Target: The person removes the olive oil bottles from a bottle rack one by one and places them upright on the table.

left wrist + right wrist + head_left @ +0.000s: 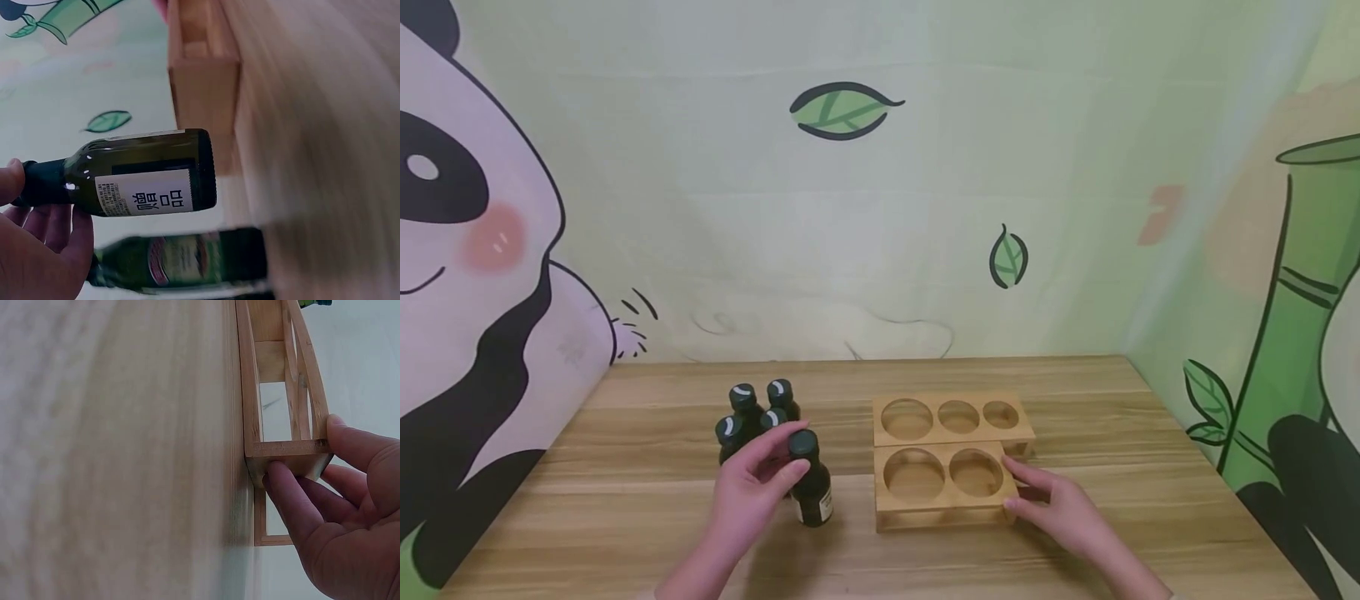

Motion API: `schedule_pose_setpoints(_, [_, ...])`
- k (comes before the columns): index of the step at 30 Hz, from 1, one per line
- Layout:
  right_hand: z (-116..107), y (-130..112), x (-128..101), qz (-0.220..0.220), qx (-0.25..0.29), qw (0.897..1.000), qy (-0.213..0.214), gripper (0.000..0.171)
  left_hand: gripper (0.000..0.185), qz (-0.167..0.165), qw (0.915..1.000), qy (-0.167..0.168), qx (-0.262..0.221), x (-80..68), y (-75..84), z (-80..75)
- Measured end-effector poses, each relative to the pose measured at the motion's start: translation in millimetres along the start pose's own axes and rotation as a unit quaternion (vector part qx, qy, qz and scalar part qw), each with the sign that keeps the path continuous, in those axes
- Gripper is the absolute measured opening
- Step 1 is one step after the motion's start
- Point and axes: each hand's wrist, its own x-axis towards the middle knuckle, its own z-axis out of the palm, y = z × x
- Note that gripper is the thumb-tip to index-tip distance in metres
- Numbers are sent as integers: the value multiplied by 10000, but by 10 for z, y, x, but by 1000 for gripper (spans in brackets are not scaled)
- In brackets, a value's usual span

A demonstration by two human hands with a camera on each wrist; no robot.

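My left hand [748, 492] pinches the black cap and neck of a small dark glass bottle [814, 493]. The bottle is upright, and its white label [150, 194] shows in the left wrist view, where its base appears slightly off the wood. Several similar bottles [743, 398] with black caps stand close behind it, partly hidden by the hand. To the right, a wooden rack [887, 500] with two large round holes has nothing in them. My right hand [1063, 508] grips that rack's right end, thumb and fingers at its corner and end panel [294, 465].
A second wooden rack [951, 400] with three round holes of decreasing size sits directly behind the first. The wood-grain table [647, 508] ends at a backdrop [737, 208] printed with leaves, a panda and bamboo.
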Motion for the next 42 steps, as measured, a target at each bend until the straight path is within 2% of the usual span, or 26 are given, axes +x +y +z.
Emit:
schedule_pose_setpoints(7, [-25, -7, -4, 7, -1, 9999, -118, 60, 41, -164, 9994, 181, 237, -71, -85, -172])
schedule_pose_setpoints(18, [-6, 1, -3, 7, 1, 9999, -106, 59, 42, -318, 9979, 278, 489, -134, -163, -336])
schedule_pose_setpoints(33, [-19, 0, 0, 31, 11, 9998, -183, 60, 40, -631, 9952, 292, 685, -143, -197, -428])
schedule_pose_setpoints(42, [-26, 5, 5, -108, -82, 9997, -178, 60, 41, -467, 9957, 191, 782, -136, -169, -453])
